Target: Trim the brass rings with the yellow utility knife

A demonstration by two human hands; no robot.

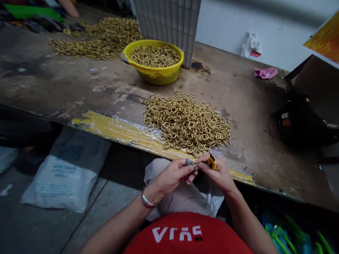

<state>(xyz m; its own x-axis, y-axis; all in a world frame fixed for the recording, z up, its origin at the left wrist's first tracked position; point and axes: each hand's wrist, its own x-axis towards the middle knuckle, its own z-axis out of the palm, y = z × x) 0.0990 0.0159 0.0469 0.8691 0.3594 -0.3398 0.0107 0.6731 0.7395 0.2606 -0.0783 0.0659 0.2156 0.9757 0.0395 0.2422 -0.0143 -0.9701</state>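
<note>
My left hand is closed at the table's front edge, with a grey cover on a finger. Between its thumb and fingers shows the thin golden edge of a ring, mostly hidden. My right hand meets it there, its fingers wrapped around a yellow utility knife whose dark tip points up. Whether the right fingertips also touch the ring is too small to tell. Just beyond both hands lies a heap of gold rings on the worn brown table.
A yellow basin full of rings stands behind the heap, against a grey ribbed panel. Another ring pile spreads at back left. A pink cloth and black bag lie right. A white sack rests on the floor.
</note>
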